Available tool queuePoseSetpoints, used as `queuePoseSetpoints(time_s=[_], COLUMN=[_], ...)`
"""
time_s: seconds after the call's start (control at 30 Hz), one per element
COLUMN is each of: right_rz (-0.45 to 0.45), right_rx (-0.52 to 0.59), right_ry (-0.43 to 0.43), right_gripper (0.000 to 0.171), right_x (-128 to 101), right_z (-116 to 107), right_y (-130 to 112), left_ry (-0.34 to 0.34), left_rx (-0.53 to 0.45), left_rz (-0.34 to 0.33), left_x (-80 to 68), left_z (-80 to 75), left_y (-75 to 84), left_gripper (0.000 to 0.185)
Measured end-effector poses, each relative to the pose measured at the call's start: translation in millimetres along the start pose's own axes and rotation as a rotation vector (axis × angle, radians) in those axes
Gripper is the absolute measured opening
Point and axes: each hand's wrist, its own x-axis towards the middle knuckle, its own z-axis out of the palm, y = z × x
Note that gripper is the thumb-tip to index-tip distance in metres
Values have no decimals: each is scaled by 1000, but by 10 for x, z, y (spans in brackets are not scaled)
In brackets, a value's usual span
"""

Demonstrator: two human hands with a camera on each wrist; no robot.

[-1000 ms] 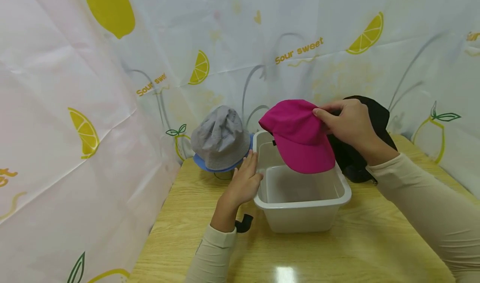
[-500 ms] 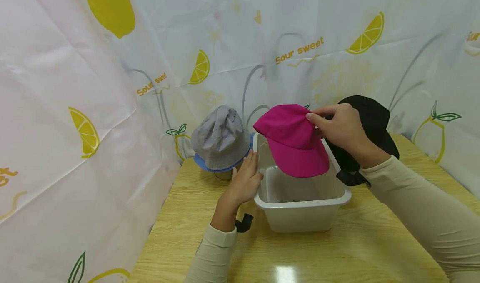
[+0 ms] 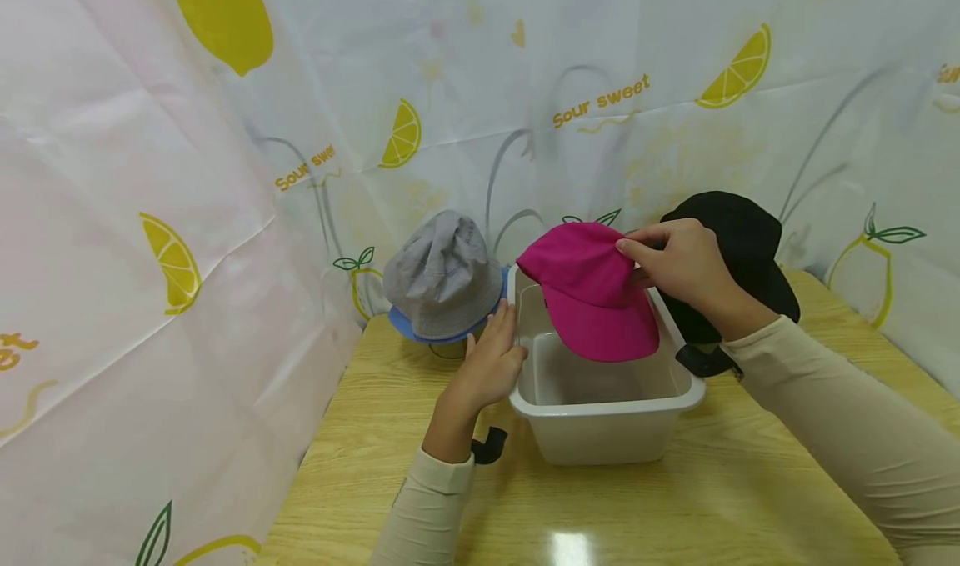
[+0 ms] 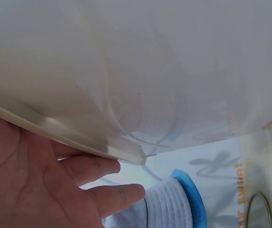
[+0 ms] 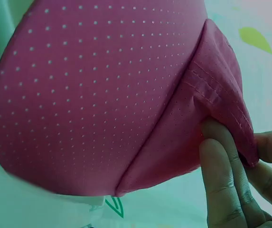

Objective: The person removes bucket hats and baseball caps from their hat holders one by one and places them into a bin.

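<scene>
Right hand pinches the pink cap by its back edge, fingers curled under the perforated fabric, holding it tilted over the far half of the white plastic tub, brim pointing down into it; left hand lies flat and relaxed against the tub's left wall, fingers straight under the rim; a grey bucket hat with a blue brim stands just beside that hand; a black hat sits behind the right wrist, close to the tub's right rim; the lemon-print sheet closes off the back and left; the wooden table lies open in front of the tub.
</scene>
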Motion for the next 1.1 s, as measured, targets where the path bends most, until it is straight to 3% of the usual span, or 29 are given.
queuePoseSetpoints(time_s=[0.6, 0.97, 1.1], right_rz=[84, 81, 115], right_rx=[-186, -284, -262], right_ry=[-224, -288, -323], right_gripper=[32, 30, 32], right_x=[107, 239, 285], right_z=[-73, -9, 41], right_y=[74, 76, 83], left_ry=[2, 0, -2], left_rx=[-6, -1, -7], left_rz=[-11, -17, -19], left_x=[-5, -2, -9], left_z=[10, 3, -2], left_y=[5, 19, 25], left_gripper=[75, 74, 74])
